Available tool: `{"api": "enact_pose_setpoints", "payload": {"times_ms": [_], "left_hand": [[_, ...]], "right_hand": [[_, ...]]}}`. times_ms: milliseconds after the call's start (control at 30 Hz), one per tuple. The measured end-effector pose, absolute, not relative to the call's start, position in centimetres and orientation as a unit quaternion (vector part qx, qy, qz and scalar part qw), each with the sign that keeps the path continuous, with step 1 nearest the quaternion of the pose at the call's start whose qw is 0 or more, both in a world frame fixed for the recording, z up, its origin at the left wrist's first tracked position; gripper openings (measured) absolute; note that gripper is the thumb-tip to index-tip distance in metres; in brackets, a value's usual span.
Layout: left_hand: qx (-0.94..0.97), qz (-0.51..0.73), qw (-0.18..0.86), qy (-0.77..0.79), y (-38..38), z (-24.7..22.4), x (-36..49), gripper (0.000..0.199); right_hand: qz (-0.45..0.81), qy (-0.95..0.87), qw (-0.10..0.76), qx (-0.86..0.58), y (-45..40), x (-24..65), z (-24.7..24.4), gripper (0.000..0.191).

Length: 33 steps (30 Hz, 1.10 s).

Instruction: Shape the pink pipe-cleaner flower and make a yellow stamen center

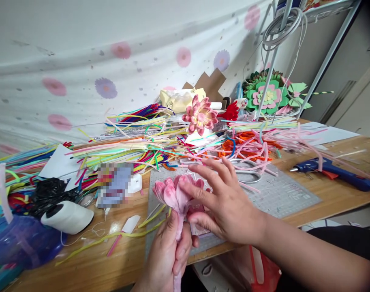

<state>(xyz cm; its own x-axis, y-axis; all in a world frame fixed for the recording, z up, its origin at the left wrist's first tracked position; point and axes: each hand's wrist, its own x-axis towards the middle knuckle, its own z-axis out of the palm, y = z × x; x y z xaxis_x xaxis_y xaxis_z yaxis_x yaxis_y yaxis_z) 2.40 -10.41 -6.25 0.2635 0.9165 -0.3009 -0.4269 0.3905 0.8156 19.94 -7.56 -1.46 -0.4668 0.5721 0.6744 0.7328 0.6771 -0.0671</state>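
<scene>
A pink artificial flower (pixel 176 194) with a wrapped, fuzzy stem stands upright in front of me. My left hand (pixel 166 251) is closed around its stem just below the bloom. My right hand (pixel 225 198) has its fingers spread at the right side of the petals, the index fingertip touching one and the thumb lower down. Behind my right hand lies a small pink patterned item (pixel 199 229), mostly hidden, on the grey cutting mat (pixel 282 194). Scissors (pixel 247 175) rest on the mat beyond my fingers.
Bundles of coloured pipe cleaners (pixel 120 146) spread along the back. A finished pink flower (pixel 200 115) stands among them. At right lies a blue glue gun (pixel 336 172); at left, a white thread spool (pixel 67 217) and a blue-purple container (pixel 23 241). A metal pole (pixel 271 65) rises behind.
</scene>
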Motion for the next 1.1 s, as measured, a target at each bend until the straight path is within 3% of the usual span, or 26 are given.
{"api": "enact_pose_setpoints", "payload": {"times_ms": [300,533,733,1000,1100], "left_hand": [[0.317,0.453,0.715,0.428,-9.9,-5.5,1.7,0.047],[0.326,0.464,0.689,0.452,-8.9,-5.7,0.1,0.043],[0.326,0.466,0.686,0.455,-9.1,-5.4,-0.2,0.051],[0.333,0.446,0.682,0.474,-9.1,-5.2,-0.9,0.049],[0.332,0.459,0.683,0.461,-9.0,-5.6,-0.8,0.045]], "right_hand": [[-0.067,-0.836,0.357,-0.411,-6.5,21.0,-1.8,0.054],[0.054,-0.896,0.205,-0.391,-6.4,22.4,-4.0,0.048],[0.078,-0.868,0.273,-0.407,-6.3,22.5,-4.8,0.046],[0.083,-0.912,0.147,-0.375,-6.6,21.6,-5.2,0.046],[0.084,-0.914,0.131,-0.375,-6.6,21.0,-5.5,0.056]]}}
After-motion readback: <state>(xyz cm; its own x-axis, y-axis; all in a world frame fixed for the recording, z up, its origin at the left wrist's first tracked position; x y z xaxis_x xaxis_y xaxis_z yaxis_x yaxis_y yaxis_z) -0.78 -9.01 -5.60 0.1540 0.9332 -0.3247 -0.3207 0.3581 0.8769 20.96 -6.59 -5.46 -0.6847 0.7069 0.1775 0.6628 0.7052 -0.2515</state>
